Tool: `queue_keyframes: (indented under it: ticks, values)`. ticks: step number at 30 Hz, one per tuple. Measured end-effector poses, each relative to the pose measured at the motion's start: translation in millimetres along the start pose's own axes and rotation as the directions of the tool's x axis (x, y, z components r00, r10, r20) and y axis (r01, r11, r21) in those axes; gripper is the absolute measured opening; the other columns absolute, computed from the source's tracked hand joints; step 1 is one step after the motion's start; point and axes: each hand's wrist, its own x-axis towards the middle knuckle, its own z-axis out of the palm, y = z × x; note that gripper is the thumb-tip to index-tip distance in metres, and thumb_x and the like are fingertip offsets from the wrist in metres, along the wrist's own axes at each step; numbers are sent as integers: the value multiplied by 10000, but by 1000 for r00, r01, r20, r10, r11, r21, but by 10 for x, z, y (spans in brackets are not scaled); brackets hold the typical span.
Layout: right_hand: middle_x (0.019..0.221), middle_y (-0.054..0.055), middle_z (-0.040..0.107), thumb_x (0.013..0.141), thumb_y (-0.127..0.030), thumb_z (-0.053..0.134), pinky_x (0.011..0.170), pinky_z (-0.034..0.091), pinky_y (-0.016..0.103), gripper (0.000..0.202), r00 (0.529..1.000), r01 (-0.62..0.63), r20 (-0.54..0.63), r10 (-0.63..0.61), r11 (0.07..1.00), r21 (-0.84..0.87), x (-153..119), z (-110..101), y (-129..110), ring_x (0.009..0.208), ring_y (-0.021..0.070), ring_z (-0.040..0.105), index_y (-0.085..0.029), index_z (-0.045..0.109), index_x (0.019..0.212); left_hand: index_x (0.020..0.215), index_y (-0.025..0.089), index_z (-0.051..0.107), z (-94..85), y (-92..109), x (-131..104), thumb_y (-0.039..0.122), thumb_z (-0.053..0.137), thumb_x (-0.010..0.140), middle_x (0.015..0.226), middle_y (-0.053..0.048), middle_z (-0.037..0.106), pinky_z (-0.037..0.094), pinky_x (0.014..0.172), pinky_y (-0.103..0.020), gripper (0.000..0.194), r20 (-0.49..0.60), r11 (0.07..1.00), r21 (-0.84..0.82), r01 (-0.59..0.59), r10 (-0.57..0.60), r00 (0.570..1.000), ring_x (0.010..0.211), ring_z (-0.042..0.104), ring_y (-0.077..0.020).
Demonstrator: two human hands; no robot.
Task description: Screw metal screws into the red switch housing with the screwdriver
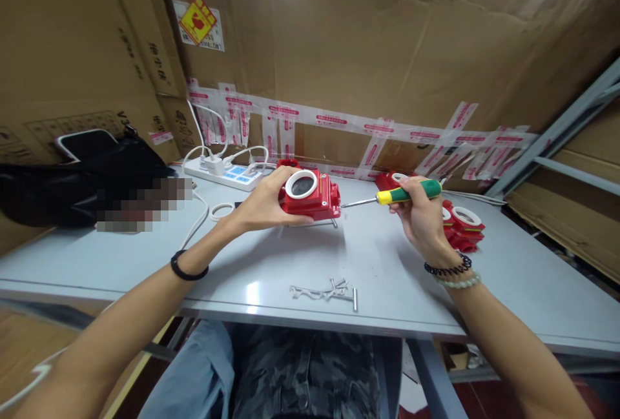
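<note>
A red housing (317, 203) with a white ring round a dark round window is held above the table by my left hand (267, 203), whose fingers wrap its left side. My right hand (420, 214) grips a screwdriver (400, 194) with a green and yellow handle. The screwdriver's tip meets the right side of the housing, near its lower corner. Under the housing a metal rod partly shows. Closer to the front edge lie a T-shaped metal tool (355, 299) and several small screws (339, 285).
More red housings (462, 225) with white rings stand at the right, partly behind my right hand. A white power strip (225, 172) with plugs and cables sits at the back left. A black bag (87, 173) lies left. Cardboard (339, 38) walls the back; a metal shelf frame rises right.
</note>
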Motion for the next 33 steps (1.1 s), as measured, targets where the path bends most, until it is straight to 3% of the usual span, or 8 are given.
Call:
queue_keyframes:
  ticks: [7,17,25,29,33]
  values:
    - [527,-98,503,605,-262,724,326,395,186,216,998,57,3,-58,996,68,-15,2,1,362,59,501,-185,522,608,1191,203,486,-10,-10,0,540,773,603,1168,-72,570,476,904,-376,736,1,997,-71,35,-35,999,1043,568,-249]
    - [515,-90,537,658,-261,765,386,467,217,218,967,150,207,-152,988,24,-12,-75,7,397,91,562,-187,560,654,1194,211,491,-53,-44,-2,522,779,606,1185,-66,565,454,914,-375,724,12,1000,-12,23,-22,1000,1061,555,-248]
    - [622,-63,539,691,-271,758,460,512,252,206,928,205,320,-191,979,-11,-9,-99,-3,473,102,603,-179,577,655,1201,217,497,-118,-42,0,525,766,609,1152,-52,583,480,864,-365,720,42,995,-25,99,-98,994,1019,571,-248]
    - [707,-38,560,709,-263,747,509,529,266,148,900,213,397,-179,976,-44,8,-138,-8,541,104,614,-190,618,705,1212,230,496,-139,-51,-4,507,773,606,1170,-48,586,488,863,-368,721,101,988,-75,135,-127,987,1027,580,-247]
    - [762,-15,580,695,-277,760,558,559,266,147,889,159,450,-84,979,-131,40,-182,-44,612,111,630,-190,648,737,1199,223,508,-147,-75,-3,500,779,598,1160,-49,594,490,856,-367,715,108,987,-83,139,-130,986,1024,583,-249]
